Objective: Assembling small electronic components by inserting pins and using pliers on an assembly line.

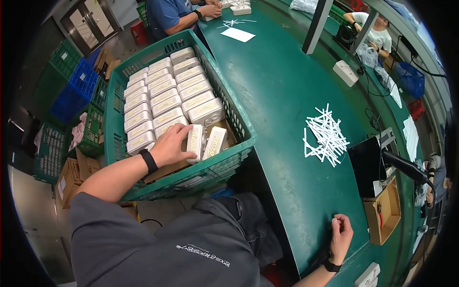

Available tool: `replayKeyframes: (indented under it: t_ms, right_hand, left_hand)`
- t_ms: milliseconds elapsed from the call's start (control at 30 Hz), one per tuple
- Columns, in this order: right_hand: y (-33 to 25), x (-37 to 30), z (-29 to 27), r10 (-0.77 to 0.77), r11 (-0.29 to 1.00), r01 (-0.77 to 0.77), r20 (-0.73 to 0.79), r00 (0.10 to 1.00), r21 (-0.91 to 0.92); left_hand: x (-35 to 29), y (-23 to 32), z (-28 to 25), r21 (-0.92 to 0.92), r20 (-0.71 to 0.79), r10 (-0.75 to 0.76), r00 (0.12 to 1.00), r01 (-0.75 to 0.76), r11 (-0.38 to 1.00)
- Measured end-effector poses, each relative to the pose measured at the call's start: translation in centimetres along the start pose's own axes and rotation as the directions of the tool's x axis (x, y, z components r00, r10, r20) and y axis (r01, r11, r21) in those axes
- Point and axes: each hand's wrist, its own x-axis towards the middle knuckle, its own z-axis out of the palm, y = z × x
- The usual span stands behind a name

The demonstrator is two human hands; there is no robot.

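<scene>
My left hand point(168, 149) reaches into a green plastic crate point(245, 125) and grips a white, round-edged box point(194, 139) with gold lettering, thumb at its near end. A similar box point(215, 142) leans beside it, tilted. Behind these, several like boxes point(165, 103) stand packed in rows. My right hand point(340, 235) rests low over the green table point(291, 191), fingers curled with the tips together; whatever may be between them is too small to make out. A black band is on each wrist.
A heap of short white strips point(327, 136) lies on the table. Right of it are a black screen point(366, 165) and a cardboard tray point(385, 215) holding red-handled pliers point(380, 216). White units point(345, 73) sit farther off. Co-workers point(174, 19) work across the table. Stacked crates point(76, 86) stand left.
</scene>
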Motion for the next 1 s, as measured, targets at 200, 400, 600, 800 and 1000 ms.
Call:
replayKeyframes:
  t_ms: [200, 400, 600, 800, 1000]
  right_hand:
    - [0.2, 0.3, -0.1, -0.008, 1.000, 0.008, 0.001, 1.000, 0.016]
    - [1.0, 0.7, -0.2, -0.020, 1.000, 0.020, 0.003, 1.000, 0.002]
    - [0.8, 1.3, -0.3, 0.008, 1.000, -0.009, 0.033, 0.999, 0.015]
    - [-0.4, 1.4, 0.3, 0.040, 0.995, -0.040, -0.004, 0.999, -0.094]
    - [-2.3, 1.6, 2.2, 0.119, 0.987, -0.123, -0.050, 0.992, -0.103]
  left_hand:
    - [0.5, 1.2, 1.4, -0.177, 0.094, -0.170, 0.981, 0.185, 0.967]
    - [1.4, -0.9, 0.2, -0.083, 0.167, 0.018, 0.986, -0.005, 0.997]
    - [0.2, -4.4, -0.4, -0.008, -0.001, 0.077, 0.997, -0.077, 0.997]
    - [1.7, 1.8, 0.0, -0.138, -0.102, 0.074, 0.992, -0.088, 0.987]
    - [5.7, 3.3, 2.6, -0.235, 0.166, 0.126, 0.978, -0.084, 0.968]
